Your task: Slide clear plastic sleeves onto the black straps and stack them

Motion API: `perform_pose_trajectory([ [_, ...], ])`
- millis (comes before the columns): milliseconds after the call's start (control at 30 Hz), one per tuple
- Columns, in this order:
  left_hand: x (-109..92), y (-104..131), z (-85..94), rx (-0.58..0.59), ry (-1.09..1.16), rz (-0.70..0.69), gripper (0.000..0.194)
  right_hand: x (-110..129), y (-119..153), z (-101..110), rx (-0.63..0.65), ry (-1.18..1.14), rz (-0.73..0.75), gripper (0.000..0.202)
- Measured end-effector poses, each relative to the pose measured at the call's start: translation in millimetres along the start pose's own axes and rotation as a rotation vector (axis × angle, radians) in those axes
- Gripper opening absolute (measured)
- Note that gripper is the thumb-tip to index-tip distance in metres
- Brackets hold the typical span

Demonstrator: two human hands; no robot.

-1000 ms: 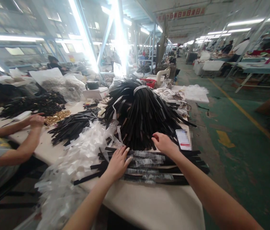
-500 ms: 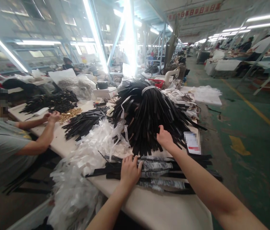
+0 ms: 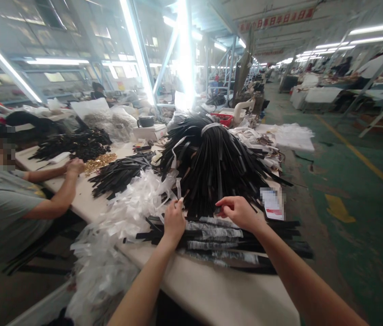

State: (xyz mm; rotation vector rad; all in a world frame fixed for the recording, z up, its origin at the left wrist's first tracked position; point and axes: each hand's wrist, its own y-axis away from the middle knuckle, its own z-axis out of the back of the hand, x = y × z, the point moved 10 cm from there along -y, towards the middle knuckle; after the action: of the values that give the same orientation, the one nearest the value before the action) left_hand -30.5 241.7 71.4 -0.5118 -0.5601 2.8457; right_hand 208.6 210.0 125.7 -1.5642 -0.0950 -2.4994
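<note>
A big bundle of black strips (image 3: 208,167), tied near its top with a pale band, fans out over the table. My right hand (image 3: 237,212) is closed on the lower end of a black strip (image 3: 219,185) at the bundle's front edge. To its left, my left hand (image 3: 174,219) has its fingers pressed together near the bundle's lower left edge; what they hold, if anything, is too small to tell. Under and between my hands lie flat black strips with whitish wrapped middles (image 3: 220,233).
Crumpled white plastic strips (image 3: 137,199) hang over the table (image 3: 239,290) edge at left. A phone (image 3: 273,203) lies at right. Beyond the plastic are loose black strips (image 3: 120,174) and gold pieces (image 3: 99,163), beside a person (image 3: 18,194) working at left.
My left hand has risen off the flat strips and closed its fingers. My right hand has come down and toward me, now with a strip end in its fingers. The flat strips have shifted slightly.
</note>
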Motion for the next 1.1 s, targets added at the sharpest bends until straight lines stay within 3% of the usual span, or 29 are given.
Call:
perform_pose_trajectory([
  [167,3.1,-39.0,5.2,0.07,-0.012,-0.105,0.023,77.1,75.4,-28.0,0.292,0.021,0.15,0.012],
  [200,-1.1,-43.9,9.9,0.057,0.042,-0.129,0.022,90.6,82.1,-25.2,0.259,0.05,0.219,0.012],
  [267,-11.9,-51.0,21.1,0.008,0.169,-0.147,0.023,101.9,76.5,-9.0,0.058,0.111,0.33,0.012],
  [333,-24.1,-54.1,27.8,-0.025,0.267,-0.121,0.026,84.0,51.1,7.1,-0.165,0.097,0.32,0.009],
  [367,-30.8,-54.0,28.2,-0.028,0.297,-0.101,0.028,65.1,33.0,7.1,-0.203,0.059,0.264,0.01],
  [500,-54.8,-43.6,20.3,-0.026,0.405,-0.043,0.029,-26.5,-27.4,-18.6,-0.218,-0.347,-0.113,0.022],
  [567,-63.5,-35.0,16.1,-0.041,0.485,-0.053,0.028,-49.5,-39.1,-35.1,-0.222,-0.476,-0.2,0.032],
  [667,-71.8,-22.9,10.9,-0.044,0.592,-0.088,0.026,-62.8,-43.9,-53.2,-0.204,-0.535,-0.24,0.044],
  [767,-70.0,-15.4,4.8,-0.017,0.72,-0.045,0.025,-69.8,-44.1,-62.5,-0.176,-0.562,-0.262,0.04],
  [833,-58.8,-12.2,-0.6,-0.037,0.908,0.085,0.026,-72.9,-43.8,-62.1,-0.183,-0.56,-0.268,0.035],
  [900,-42.4,-5.9,-17.1,-0.047,1.161,0.328,0.03,-74.0,-42.5,-58.5,-0.205,-0.547,-0.269,0.033],
  [1000,-46.8,9.0,-60.8,0.194,1.458,0.643,0.043,-70.1,-37.7,-54.4,-0.202,-0.52,-0.255,0.028],
  [1067,-57.8,15.0,-76.6,0.338,1.545,0.713,0.041,-66.0,-31.8,-53.1,-0.179,-0.507,-0.241,0.023],
  [1100,-58.1,15.5,-78.8,0.336,1.571,0.733,0.038,-64.4,-28.0,-52.0,-0.172,-0.505,-0.235,0.021],
])
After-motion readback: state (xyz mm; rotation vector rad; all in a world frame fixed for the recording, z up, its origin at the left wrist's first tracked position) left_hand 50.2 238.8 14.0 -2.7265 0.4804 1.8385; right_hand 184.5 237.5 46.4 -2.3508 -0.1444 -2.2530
